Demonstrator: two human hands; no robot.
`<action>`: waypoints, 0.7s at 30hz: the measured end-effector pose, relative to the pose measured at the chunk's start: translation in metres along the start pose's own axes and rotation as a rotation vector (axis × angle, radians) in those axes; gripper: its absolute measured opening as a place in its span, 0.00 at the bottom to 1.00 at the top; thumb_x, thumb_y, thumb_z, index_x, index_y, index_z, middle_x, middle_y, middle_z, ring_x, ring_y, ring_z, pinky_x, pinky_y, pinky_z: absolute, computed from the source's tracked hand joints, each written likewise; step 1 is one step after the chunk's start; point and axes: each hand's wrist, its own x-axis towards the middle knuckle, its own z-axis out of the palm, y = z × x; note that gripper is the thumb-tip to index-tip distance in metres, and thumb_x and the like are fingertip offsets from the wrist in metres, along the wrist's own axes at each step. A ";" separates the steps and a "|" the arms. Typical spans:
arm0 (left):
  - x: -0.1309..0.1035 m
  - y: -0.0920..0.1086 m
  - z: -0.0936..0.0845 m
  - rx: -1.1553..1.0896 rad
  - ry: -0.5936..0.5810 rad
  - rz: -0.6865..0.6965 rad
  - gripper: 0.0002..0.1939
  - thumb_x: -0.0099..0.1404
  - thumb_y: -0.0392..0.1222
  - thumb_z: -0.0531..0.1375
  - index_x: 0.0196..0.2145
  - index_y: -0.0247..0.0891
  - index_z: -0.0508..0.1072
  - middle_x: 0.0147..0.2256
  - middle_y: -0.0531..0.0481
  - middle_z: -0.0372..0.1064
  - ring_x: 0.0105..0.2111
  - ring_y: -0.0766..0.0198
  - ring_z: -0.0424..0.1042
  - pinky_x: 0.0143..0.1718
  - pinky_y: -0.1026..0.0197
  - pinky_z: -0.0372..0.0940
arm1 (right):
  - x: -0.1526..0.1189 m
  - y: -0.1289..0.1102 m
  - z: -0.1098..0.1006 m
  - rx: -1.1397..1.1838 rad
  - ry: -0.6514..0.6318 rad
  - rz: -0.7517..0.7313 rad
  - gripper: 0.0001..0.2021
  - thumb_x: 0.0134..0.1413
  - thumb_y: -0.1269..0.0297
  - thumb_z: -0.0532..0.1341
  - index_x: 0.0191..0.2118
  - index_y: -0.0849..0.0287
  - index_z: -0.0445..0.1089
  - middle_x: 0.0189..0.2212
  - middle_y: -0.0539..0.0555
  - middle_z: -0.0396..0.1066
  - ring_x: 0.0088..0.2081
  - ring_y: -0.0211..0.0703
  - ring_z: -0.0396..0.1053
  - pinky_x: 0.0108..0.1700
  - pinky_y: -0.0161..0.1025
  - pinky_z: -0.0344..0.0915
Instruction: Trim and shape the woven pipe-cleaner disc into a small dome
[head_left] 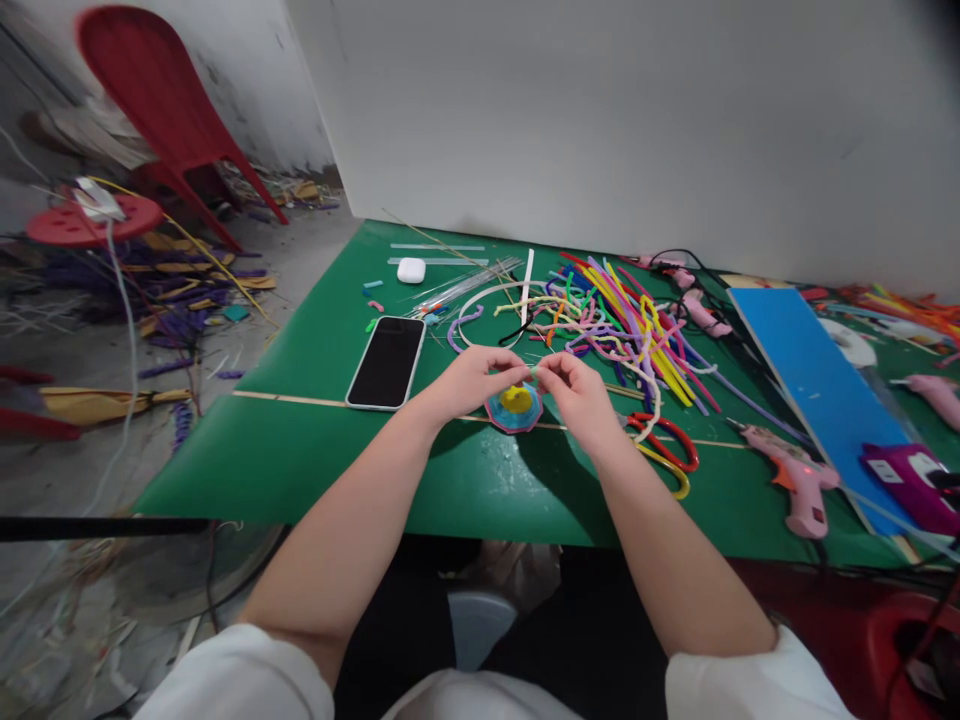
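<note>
My left hand [484, 378] is closed in a pinch, its fingertips almost meeting those of my right hand [576, 392], which is pinched too. Whatever small thing lies between the fingertips is too small to name. Just below them is a round blue piece [514, 420] with a pinkish rim and a yellow lump [516, 399] in its middle. Whether that piece rests on the green table [465, 490] or hangs from my fingers, I cannot tell. Scissors [679, 445] with red and yellow handles lie beside my right wrist.
A phone [386, 362] and a white earbud case [411, 270] lie on the left. Beyond my hands spreads a tangle of coloured pipe cleaners [600, 320]. A pink glue gun [799, 478] and a blue board [817, 390] are on the right; a white panel [600, 130] stands behind.
</note>
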 end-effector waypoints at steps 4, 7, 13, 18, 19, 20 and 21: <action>0.001 0.001 0.001 0.036 0.041 -0.031 0.12 0.59 0.45 0.54 0.29 0.34 0.72 0.28 0.50 0.70 0.30 0.66 0.67 0.32 0.65 0.60 | 0.002 0.006 0.005 0.171 0.017 0.072 0.07 0.47 0.59 0.58 0.29 0.58 0.65 0.23 0.46 0.64 0.25 0.33 0.62 0.31 0.34 0.61; 0.001 -0.001 -0.001 0.103 0.094 -0.051 0.11 0.58 0.45 0.55 0.30 0.35 0.73 0.30 0.50 0.71 0.32 0.66 0.68 0.34 0.64 0.60 | 0.003 0.010 0.006 0.110 0.035 0.093 0.09 0.44 0.58 0.60 0.28 0.60 0.67 0.23 0.47 0.65 0.25 0.33 0.62 0.30 0.33 0.61; -0.004 -0.009 -0.010 0.273 0.032 -0.066 0.09 0.56 0.43 0.57 0.31 0.37 0.73 0.29 0.52 0.71 0.30 0.66 0.68 0.32 0.65 0.60 | 0.002 0.013 0.006 -0.227 -0.006 0.060 0.10 0.46 0.59 0.58 0.26 0.61 0.69 0.21 0.49 0.68 0.25 0.36 0.63 0.28 0.33 0.59; -0.004 -0.012 -0.011 0.403 -0.036 -0.084 0.07 0.55 0.42 0.57 0.28 0.39 0.73 0.27 0.53 0.70 0.29 0.66 0.67 0.29 0.65 0.57 | 0.002 0.013 0.006 -0.549 -0.075 -0.048 0.09 0.48 0.61 0.57 0.25 0.59 0.70 0.23 0.50 0.69 0.28 0.38 0.64 0.31 0.35 0.58; -0.004 -0.013 -0.010 0.417 -0.042 -0.090 0.07 0.55 0.42 0.57 0.27 0.39 0.73 0.26 0.53 0.70 0.28 0.66 0.67 0.28 0.65 0.56 | 0.002 0.013 0.005 -0.601 -0.077 -0.074 0.09 0.48 0.61 0.58 0.25 0.59 0.71 0.23 0.51 0.69 0.29 0.39 0.64 0.32 0.36 0.58; -0.003 -0.013 -0.009 0.427 -0.045 -0.096 0.07 0.55 0.42 0.57 0.27 0.39 0.73 0.26 0.53 0.70 0.28 0.66 0.67 0.28 0.65 0.56 | 0.002 0.013 0.004 -0.637 -0.081 -0.099 0.08 0.48 0.62 0.58 0.26 0.59 0.71 0.24 0.51 0.68 0.30 0.39 0.64 0.33 0.36 0.58; -0.003 -0.013 -0.009 0.429 -0.046 -0.101 0.07 0.55 0.42 0.57 0.27 0.39 0.73 0.25 0.53 0.70 0.27 0.65 0.67 0.27 0.65 0.55 | 0.003 0.013 0.003 -0.657 -0.084 -0.122 0.08 0.48 0.62 0.58 0.27 0.58 0.72 0.24 0.51 0.68 0.31 0.40 0.64 0.34 0.36 0.58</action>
